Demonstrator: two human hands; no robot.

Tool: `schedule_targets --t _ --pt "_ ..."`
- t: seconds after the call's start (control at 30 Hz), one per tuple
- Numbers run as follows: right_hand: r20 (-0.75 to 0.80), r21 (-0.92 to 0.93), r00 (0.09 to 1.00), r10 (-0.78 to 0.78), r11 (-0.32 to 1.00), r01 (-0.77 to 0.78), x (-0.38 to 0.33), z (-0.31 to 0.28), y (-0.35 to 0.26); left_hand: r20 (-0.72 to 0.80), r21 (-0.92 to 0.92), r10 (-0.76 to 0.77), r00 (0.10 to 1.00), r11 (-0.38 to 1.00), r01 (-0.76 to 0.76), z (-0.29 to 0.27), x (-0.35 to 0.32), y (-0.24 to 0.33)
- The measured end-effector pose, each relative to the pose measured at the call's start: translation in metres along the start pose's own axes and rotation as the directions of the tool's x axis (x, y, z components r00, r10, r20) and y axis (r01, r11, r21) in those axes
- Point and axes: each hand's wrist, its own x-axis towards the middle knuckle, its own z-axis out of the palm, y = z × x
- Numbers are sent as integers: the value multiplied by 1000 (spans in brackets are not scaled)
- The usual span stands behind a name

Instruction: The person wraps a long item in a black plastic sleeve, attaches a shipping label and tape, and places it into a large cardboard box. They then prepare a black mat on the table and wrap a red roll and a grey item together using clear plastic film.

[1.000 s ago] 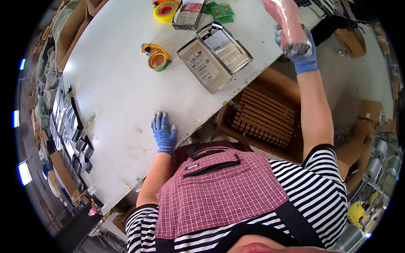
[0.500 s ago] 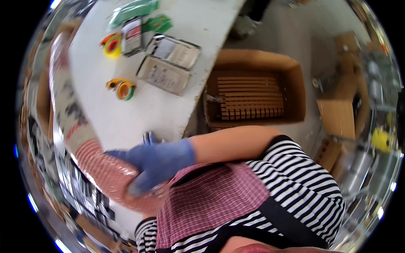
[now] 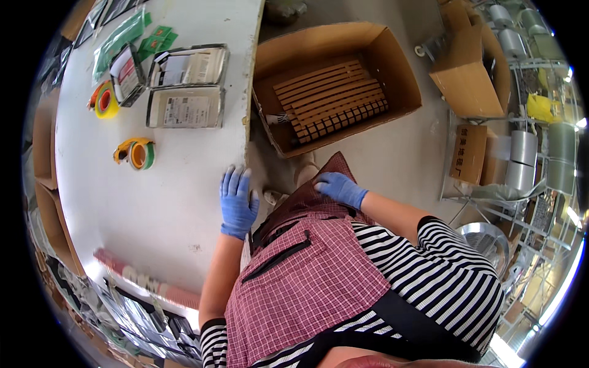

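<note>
My left hand (image 3: 238,205), in a blue glove, is at the table's right edge with fingers stretched out and nothing in them. My right hand (image 3: 340,188), gloved alike, is at the lower part of my plaid apron (image 3: 307,257), fingers bent onto the cloth. A long plastic-wrapped roll (image 3: 147,282) with reddish ends lies along the near left side of the white table (image 3: 178,214). Farther up the table are a tape dispenser (image 3: 135,153), another one with yellow tape (image 3: 105,101), and an open shallow box (image 3: 186,107) with papers.
Right of the table, a large open carton (image 3: 337,86) on the floor holds slatted brown pieces (image 3: 331,95). More cartons (image 3: 472,67) and a wire rack (image 3: 527,196) with clear rolls stand at right. A green plastic bag (image 3: 119,46) lies at the table's far end.
My right hand has left the wrapped roll and moved right to the apron. The roll now lies lower at the left. My left hand has come into clear sight, and the view has shifted right.
</note>
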Motion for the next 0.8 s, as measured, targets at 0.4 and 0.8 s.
schedule_targets --t 0.4,0.8 --pt "79 970 642 763 90 -225 228 -54 241 453 261 90 887 938 -228 23 81 -15" --pt "378 909 171 910 -330 -252 374 21 424 615 388 65 786 843 -374 27 90 -16"
